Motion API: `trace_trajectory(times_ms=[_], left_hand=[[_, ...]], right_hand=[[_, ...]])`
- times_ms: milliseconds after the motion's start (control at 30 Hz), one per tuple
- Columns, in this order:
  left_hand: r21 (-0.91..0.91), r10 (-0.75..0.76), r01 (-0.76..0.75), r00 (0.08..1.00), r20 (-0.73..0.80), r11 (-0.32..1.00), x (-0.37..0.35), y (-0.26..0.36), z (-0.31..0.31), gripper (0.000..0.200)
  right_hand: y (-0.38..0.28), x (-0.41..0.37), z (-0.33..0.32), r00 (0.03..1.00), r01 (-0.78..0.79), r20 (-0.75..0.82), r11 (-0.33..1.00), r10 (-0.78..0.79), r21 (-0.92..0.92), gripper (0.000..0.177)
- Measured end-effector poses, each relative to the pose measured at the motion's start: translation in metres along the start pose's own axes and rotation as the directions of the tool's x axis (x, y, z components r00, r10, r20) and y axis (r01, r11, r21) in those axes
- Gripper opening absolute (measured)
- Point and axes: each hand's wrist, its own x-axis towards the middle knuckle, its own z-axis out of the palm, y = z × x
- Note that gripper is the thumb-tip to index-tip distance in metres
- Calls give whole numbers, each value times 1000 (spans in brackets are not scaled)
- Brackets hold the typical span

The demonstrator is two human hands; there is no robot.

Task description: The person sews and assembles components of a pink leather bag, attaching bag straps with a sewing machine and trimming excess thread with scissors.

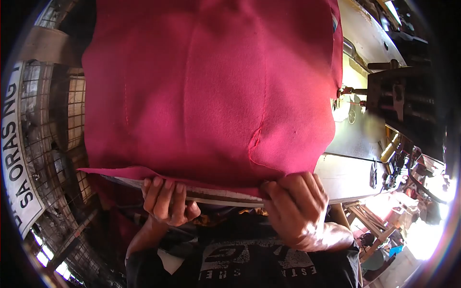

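A large red cloth [225, 86] hangs over the pale table edge [225, 196] in front of me. Seam lines run down it, and loose red thread lies bunched near its lower right part. My left hand [168, 201] has its fingers curled over the near edge of the cloth, with the thumb apart to the right. At the right end of that edge, my right hand [297, 206] pinches the fabric between thumb and fingers. Right of the cloth stands a black sewing machine [406, 105], its needle area close to the cloth's right side.
A wire-mesh wall [77, 115] and a white sign with black letters [19, 158] stand at the left. To the right, the pale table top [353, 177] carries a small dark tool [373, 174]. Wooden pieces [370, 223] and clutter lie beyond, in bright light.
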Motion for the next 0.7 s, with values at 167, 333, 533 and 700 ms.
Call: trace_trajectory(times_ms=[167,333,533,700], left_hand=[[96,-51,32,976,211,995,14,10,-22,52],[98,-65,29,918,390,995,50,28,-42,66],[39,-127,124,846,518,991,72,41,-57,82],[44,-112,103,870,481,994,73,44,-59,77]], right_hand=[[10,28,-12,949,-265,236,935,209,237,33],[14,43,-21,890,-247,409,967,201,62,45],[3,29,-13,997,-18,72,995,26,-98,38],[-14,-2,3,936,338,36,870,-349,-359,36]])
